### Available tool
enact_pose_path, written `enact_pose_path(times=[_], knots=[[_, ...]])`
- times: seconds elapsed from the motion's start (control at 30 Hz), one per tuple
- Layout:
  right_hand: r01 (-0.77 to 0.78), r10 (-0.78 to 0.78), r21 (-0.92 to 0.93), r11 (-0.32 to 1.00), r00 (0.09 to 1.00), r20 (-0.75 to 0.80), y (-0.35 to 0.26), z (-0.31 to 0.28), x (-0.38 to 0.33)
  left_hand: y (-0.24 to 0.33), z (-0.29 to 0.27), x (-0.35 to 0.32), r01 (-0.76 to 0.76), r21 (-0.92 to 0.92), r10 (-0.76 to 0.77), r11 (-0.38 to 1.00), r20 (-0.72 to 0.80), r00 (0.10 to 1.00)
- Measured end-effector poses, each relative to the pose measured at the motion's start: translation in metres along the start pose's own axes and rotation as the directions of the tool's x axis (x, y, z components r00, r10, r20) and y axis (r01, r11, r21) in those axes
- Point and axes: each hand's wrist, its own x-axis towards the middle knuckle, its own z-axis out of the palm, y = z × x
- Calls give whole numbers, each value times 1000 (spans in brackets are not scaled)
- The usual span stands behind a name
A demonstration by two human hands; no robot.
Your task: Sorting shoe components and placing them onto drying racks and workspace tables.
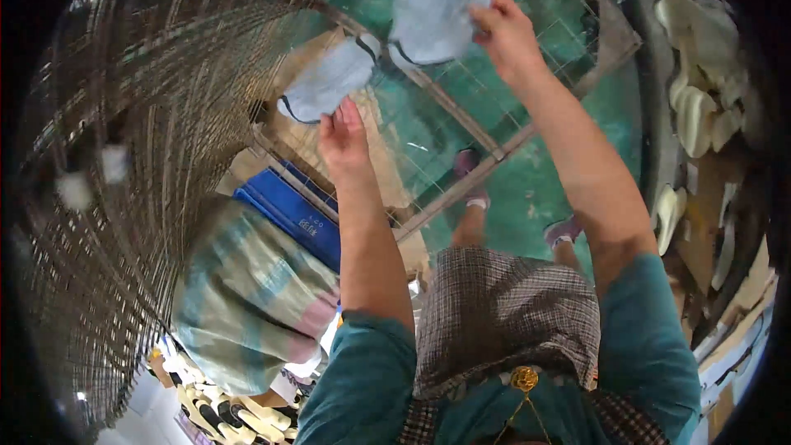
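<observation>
So there's two pale grey-blue shoe upper pieces with dark edging up top in the frame. The bigger shoe upper piece (432, 4) is at the top centre, hanging kinda crumpled and folded over itself, with its right edge pinched by the right hand (504, 33). The smaller shoe upper piece (329, 81) sits lower and to the left of it, curved like a crescent, dark trim along its bottom edge, with the left hand (344, 136) touching just below it. The two look joined or overlapping where they meet, can't really tell which.
</observation>
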Motion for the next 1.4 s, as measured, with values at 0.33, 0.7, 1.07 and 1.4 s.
enact_pose_path(times=[0.33, 0.7, 1.07, 1.4], knots=[[-338, 335, -42, 940, 940, -58, 130, -61, 47, -47, -97, 80, 406, 13, -337, 914, -533, 776], [-326, 323, 10, 945, 930, -177, 47, -258, -215, -95, -59, -121, 500, 759, -328, 416, -387, 862], [194, -649, -633, 749, 407, -643, -204, -441, -554, -315, 89, -470, 308, 951, -911, -8, -134, 389], [-165, -497, -472, 866, -189, -847, -148, -754, -852, -497, 50, -773, -519, 818, -943, 250, 85, -321]])
